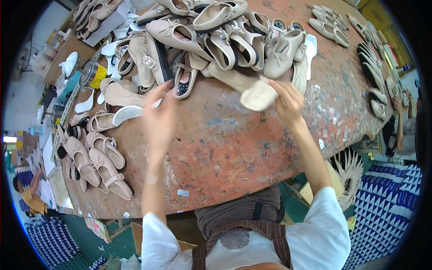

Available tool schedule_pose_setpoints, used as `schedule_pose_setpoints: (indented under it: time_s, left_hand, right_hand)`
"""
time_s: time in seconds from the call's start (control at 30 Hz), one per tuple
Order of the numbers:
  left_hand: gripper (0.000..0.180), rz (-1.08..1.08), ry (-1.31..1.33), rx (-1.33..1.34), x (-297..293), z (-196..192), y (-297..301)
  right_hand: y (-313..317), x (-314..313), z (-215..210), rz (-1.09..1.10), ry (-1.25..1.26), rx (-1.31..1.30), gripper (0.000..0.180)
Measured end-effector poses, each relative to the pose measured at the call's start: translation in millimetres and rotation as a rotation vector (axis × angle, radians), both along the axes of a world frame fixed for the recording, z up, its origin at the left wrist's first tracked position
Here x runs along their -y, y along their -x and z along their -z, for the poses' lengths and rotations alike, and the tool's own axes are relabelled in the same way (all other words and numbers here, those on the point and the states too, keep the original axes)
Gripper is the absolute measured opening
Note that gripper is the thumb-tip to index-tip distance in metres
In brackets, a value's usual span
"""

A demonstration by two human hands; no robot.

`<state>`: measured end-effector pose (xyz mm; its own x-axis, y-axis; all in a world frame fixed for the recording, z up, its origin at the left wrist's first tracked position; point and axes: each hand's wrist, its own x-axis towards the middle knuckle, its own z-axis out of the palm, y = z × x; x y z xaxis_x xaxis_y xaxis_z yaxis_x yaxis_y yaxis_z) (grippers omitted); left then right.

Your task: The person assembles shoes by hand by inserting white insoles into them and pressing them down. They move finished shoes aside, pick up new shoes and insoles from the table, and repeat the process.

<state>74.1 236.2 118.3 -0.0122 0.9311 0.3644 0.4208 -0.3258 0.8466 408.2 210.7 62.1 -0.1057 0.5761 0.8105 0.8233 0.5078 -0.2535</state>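
We hold a beige insole [258,95] in our right hand [288,102], fingers pinched on its near end, just below the heap of beige shoes [216,40] at the far edge of the worn red table [234,148]. Our left hand [159,114] is blurred, fingers spread and empty, near a white insole [128,113]. We should keep the pinch firm and the insole flat.

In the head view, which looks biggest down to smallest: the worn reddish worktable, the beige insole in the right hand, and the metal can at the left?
1. Reddish worktable, by far the largest.
2. Beige insole, held by the right hand.
3. Metal can.
The insole and the can look close in size, and the can sits farther off, so their order is unsure.
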Motion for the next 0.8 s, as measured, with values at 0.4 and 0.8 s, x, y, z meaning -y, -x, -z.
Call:
schedule_pose_setpoints:
  time_s: [0.4, 0.8]
  left_hand:
    - [0.014, 0.237, 0.102, 0.279, -17, 21, -77]
    - [0.034, -0.059, 0.087, -0.666, 245, 59, 96]
  right_hand:
    - [-29, 123, -34, -0.260, 0.551, -1.411, 0.052]
    - [103, 160, -36, -0.482, 0.708, 0.112, 0.037]
